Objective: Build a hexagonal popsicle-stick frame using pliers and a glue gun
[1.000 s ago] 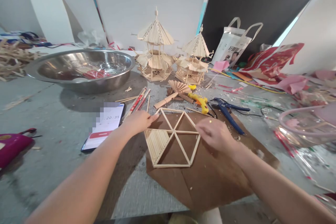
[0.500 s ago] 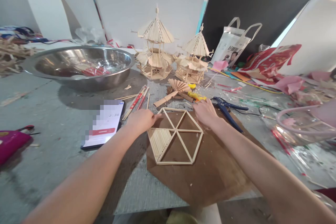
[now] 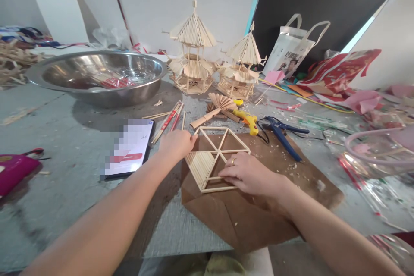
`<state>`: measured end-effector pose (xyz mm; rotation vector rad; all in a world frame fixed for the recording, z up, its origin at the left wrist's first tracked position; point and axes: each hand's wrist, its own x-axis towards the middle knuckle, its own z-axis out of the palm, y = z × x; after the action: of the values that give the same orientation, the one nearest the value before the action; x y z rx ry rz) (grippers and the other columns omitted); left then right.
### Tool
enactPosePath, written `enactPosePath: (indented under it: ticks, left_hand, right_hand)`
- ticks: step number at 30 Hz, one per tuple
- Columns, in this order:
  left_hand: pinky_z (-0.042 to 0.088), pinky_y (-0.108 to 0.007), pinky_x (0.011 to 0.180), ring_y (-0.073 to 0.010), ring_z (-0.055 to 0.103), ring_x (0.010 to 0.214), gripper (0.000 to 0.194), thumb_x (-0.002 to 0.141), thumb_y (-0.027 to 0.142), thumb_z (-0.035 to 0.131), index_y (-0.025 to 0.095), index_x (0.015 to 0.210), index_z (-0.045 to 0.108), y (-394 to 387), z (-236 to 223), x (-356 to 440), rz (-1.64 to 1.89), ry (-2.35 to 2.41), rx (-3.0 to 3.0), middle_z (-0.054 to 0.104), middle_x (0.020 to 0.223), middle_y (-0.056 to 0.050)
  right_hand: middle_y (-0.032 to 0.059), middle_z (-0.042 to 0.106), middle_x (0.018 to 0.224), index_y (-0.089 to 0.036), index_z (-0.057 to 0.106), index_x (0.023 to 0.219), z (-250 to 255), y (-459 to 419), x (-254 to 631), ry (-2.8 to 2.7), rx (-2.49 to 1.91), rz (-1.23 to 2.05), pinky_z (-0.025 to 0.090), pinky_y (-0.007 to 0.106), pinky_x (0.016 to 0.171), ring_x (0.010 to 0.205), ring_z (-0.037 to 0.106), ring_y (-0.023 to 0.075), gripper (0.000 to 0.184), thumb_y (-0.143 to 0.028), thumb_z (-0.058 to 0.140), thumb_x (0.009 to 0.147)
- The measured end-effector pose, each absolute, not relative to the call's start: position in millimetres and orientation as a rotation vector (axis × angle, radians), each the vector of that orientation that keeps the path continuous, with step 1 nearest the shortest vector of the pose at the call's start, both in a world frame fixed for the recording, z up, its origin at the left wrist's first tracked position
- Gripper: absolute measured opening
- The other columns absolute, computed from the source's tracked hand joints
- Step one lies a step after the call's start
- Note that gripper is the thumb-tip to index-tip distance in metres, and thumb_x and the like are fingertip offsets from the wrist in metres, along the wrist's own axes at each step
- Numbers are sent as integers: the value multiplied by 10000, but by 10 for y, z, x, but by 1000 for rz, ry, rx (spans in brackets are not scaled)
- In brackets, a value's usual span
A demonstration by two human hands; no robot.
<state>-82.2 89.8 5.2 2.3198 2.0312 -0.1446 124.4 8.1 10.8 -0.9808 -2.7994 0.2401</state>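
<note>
A flat hexagonal frame of wooden sticks lies on brown paper, with spokes meeting at its middle. Its lower-left triangle is filled with a row of sticks. My left hand is closed at the frame's upper-left edge, thumb and finger against it. Over the lower-right part of the frame, my right hand pinches a short wooden stick, which lies across the bottom triangle just above the outer bar. The hand hides the stick's right end and the frame's lower-right corner.
Behind stand two stick pagodas. A folded paper fan, yellow glue gun and blue pliers lie beyond the frame. Leftward are a phone, red-wrapped sticks and a metal basin.
My right hand went from the frame's right side to near the glue gun, then came down over the frame's lower part with a short stick. The left hand stays at the upper-left edge.
</note>
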Motion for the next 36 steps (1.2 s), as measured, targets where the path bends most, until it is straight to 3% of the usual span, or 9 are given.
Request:
enactPosePath:
  ticks: [5,9,12,16,19,24,30,36]
  left_hand:
    - [428,-376,633,-290,602,777,586,801,558,208,176,834,651,861,129,-846,-13,2068,2351,658,812,-146]
    - [400,-314,630,-209,576,761,410,835,433,274,221,928,613,790,184,-814,230,1941,2445,647,887,-75]
    - [374,-273,647,-157,550,783,326,842,350,306,232,891,607,767,189,-814,337,1646,2590,622,958,-38]
    - [333,-262,585,-146,528,694,263,770,417,446,202,726,590,791,248,-877,38,1325,2606,619,767,-23]
    - [291,-245,517,-127,501,602,326,668,525,531,202,678,576,754,372,-905,-229,1262,2445,607,683,0]
    - [258,-233,484,-114,488,568,178,638,379,565,232,733,598,575,515,-847,-364,1134,2418,611,683,16]
    - [300,-249,497,-160,520,589,299,563,455,599,227,755,617,495,430,-808,-486,1180,2481,621,677,-23]
    - [329,-251,509,-158,533,598,157,634,305,520,226,719,625,468,437,-788,-517,1105,2463,628,691,-23]
  right_hand:
    - [40,629,715,-214,666,865,72,76,1263,-2849,-985,330,311,291,667,742,490,153,238,-225,431,831]
    - [32,624,709,-213,666,857,79,37,1271,-2849,-937,377,293,305,704,732,464,147,214,-206,457,809]
    - [24,623,713,-215,663,842,81,11,1270,-2830,-929,389,281,316,724,740,451,149,200,-193,470,796]
    - [18,620,708,-212,659,830,72,-6,1274,-2782,-934,412,277,318,730,746,439,149,193,-178,474,786]
    - [24,611,709,-208,656,846,56,-10,1279,-2744,-929,425,284,316,726,738,439,147,199,-179,468,787]
    - [31,602,720,-202,648,863,32,13,1284,-2695,-930,432,297,324,734,747,449,152,193,-187,473,782]
    - [39,585,709,-198,649,850,14,48,1304,-2671,-955,441,321,324,729,749,469,156,188,-184,477,776]
    - [40,579,721,-195,646,860,-6,50,1308,-2654,-947,446,332,320,731,752,476,152,191,-172,475,775]
